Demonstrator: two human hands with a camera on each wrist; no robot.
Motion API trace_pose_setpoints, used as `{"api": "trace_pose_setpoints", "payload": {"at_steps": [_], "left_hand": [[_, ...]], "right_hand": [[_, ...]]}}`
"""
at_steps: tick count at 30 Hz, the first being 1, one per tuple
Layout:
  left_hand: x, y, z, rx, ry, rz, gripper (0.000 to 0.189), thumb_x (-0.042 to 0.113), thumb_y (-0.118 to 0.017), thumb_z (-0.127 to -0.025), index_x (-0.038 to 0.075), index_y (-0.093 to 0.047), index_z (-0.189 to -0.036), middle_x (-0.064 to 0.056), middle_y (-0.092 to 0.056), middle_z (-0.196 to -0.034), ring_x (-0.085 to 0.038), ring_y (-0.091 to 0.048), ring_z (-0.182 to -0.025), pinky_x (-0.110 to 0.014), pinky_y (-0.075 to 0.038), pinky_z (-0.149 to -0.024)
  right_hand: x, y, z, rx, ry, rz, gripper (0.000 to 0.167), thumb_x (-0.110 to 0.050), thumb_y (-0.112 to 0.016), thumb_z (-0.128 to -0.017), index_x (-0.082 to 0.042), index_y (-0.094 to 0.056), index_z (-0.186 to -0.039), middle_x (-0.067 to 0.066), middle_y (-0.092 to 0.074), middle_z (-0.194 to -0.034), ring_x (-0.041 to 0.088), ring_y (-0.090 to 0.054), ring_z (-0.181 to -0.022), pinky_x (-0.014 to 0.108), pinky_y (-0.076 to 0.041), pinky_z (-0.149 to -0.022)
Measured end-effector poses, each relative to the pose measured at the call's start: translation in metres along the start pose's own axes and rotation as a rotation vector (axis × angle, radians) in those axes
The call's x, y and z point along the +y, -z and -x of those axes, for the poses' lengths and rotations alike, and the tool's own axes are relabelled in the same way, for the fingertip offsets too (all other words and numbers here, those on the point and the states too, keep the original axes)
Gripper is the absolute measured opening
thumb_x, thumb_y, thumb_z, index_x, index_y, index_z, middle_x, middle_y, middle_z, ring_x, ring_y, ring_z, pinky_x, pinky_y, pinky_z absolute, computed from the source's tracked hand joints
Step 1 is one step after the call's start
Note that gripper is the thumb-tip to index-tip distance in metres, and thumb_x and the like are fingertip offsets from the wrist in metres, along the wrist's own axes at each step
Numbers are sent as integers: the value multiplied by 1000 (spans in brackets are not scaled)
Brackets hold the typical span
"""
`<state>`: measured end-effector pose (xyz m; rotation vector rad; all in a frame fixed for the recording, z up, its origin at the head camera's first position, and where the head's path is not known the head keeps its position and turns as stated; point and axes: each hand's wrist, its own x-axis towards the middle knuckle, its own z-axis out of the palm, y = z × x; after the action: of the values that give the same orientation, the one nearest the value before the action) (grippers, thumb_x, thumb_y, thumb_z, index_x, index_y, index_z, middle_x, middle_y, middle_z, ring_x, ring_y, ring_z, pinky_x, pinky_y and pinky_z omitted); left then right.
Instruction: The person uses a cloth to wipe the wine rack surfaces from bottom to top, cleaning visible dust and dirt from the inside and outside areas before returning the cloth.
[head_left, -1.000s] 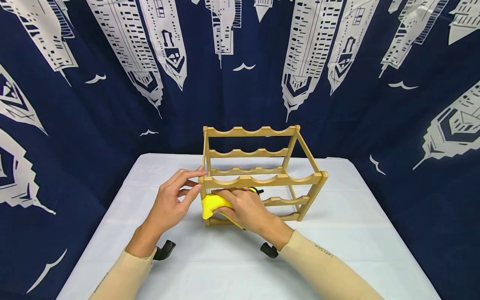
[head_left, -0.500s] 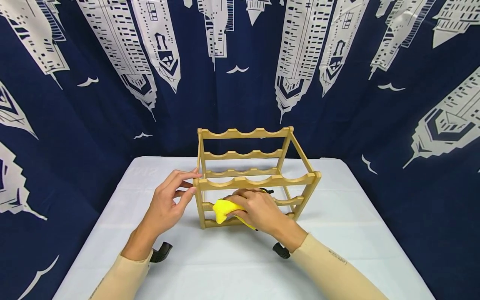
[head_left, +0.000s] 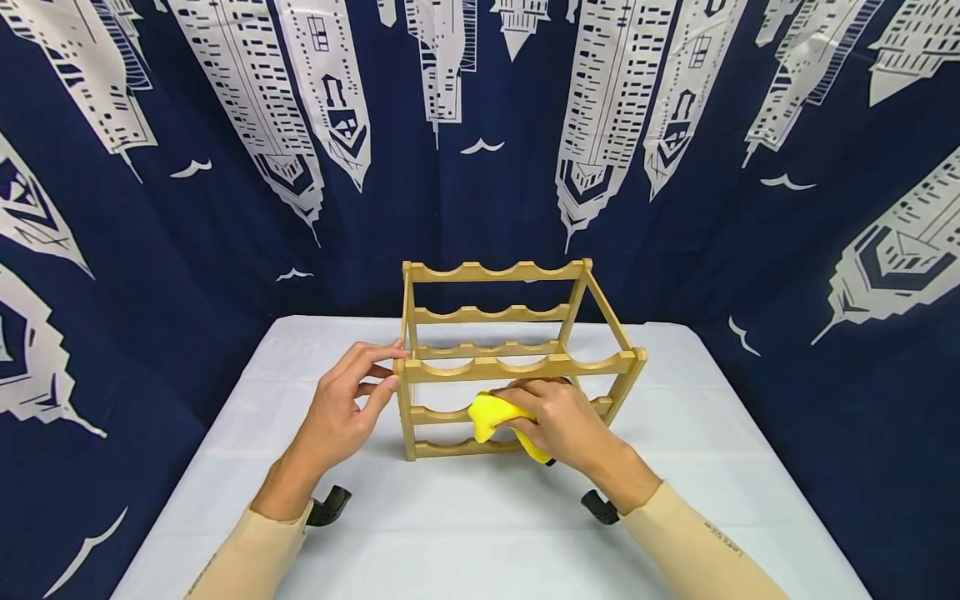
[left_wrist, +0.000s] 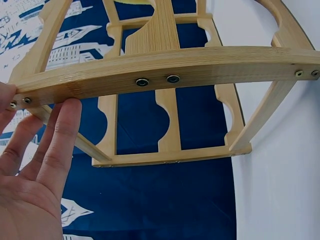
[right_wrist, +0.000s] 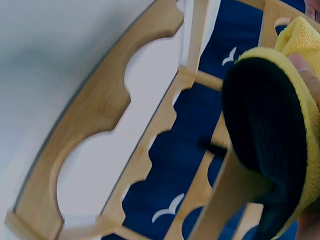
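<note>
Cloth, bright yellow, sits slightly right of centre in the head view, at the front of a wooden rack. The right hand holds it, fingers bent over the fabric and the thumb on the near side. One yellow flap hangs below the hand, across the rack's lowest front rail. In the right wrist view the cloth fills the right side of the frame, showing a black inner face with a yellow edge and covering part of a rail.

The left hand is at the rack's front corner, left of the frame's centre. Its fingers are nearly straight and spread apart from the thumb, touching the top of the corner. In the left wrist view, fingertips lie against a side bar, which carries two screws near its middle.

The rack stands upright on a white-covered bench, its rails cut with shallow scallops in three tiers. Pale sleeves enter from the bottom of the frame, and a black piece shows beside each wrist. Behind the bench hangs a navy curtain printed with white upside-down towers and birds.
</note>
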<state>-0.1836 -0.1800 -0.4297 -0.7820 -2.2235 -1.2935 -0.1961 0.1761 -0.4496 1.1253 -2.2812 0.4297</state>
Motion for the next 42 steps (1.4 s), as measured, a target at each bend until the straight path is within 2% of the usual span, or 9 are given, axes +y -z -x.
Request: {"api": "trace_pose_setpoints", "payload": {"at_steps": [4,8,13,16,19,25,30,35,42], "left_hand": [[0,-1,0,0,-4,2,38,-1,-75,-111,12,-75,-147,-14,-72,-151,-21,-83,-109,-21,-71,-91],[0,-1,-1,-2,10,6,38,-1,-75,-111,12,-75,-147,-17,-71,-152,-21,-83,-110,-22,-72,-91],[1,1,-2,2,7,-4,39,-2,-75,-111,12,-75,-147,-13,-72,-152,-22,-83,-109,-17,-70,-92],[2,3,-2,10,-8,-13,39,-2,-75,-111,12,-75,-147,-11,-73,-150,-23,-84,-106,-15,-69,-92],[1,4,-2,15,-18,-17,40,-2,-75,-111,13,-75,-148,-11,-74,-148,-23,-84,-102,-15,-69,-89],[0,2,-1,1,0,-15,39,-1,-76,-111,15,-76,-147,-10,-74,-147,-22,-84,-97,-21,-72,-84],[0,1,1,-6,27,-13,39,1,-76,-112,16,-75,-148,-10,-74,-149,-21,-83,-96,-26,-73,-83],[0,2,1,-16,42,-32,39,4,-74,-113,17,-74,-149,-8,-73,-148,-19,-82,-98,-27,-74,-84],[0,2,2,-29,64,-31,40,5,-75,-114,19,-73,-151,-8,-72,-149,-20,-83,-101,-31,-75,-86]], "right_hand": [[8,11,8,12,30,77,46,-11,-106,-84,-14,-87,-126,4,-88,-115,24,-86,-99,43,-73,-82],[21,24,23,21,18,131,43,-15,-107,-82,-11,-87,-121,5,-88,-111,25,-84,-92,45,-73,-80],[32,42,41,0,-31,175,51,-23,-109,-78,-11,-88,-123,4,-88,-111,26,-84,-97,45,-72,-84],[33,44,43,-5,-45,188,53,-26,-109,-79,-11,-88,-125,4,-87,-112,26,-83,-100,45,-71,-85],[33,39,41,-17,-71,147,49,-26,-107,-84,-12,-88,-127,5,-87,-114,26,-83,-100,46,-72,-85],[17,18,26,-85,-142,-3,47,-30,-99,-94,-14,-84,-136,5,-87,-127,22,-83,-107,43,-72,-91],[-4,-4,0,-73,-98,-67,49,-33,-97,-96,-13,-84,-139,6,-88,-129,23,-85,-109,40,-73,-91],[-26,-25,-27,-33,-46,-84,48,-34,-98,-96,-14,-84,-137,4,-88,-125,19,-86,-104,38,-74,-88],[-52,-48,-53,-73,-20,-33,50,-43,-92,-101,-18,-82,-143,1,-89,-124,18,-86,-109,37,-73,-89]]}}
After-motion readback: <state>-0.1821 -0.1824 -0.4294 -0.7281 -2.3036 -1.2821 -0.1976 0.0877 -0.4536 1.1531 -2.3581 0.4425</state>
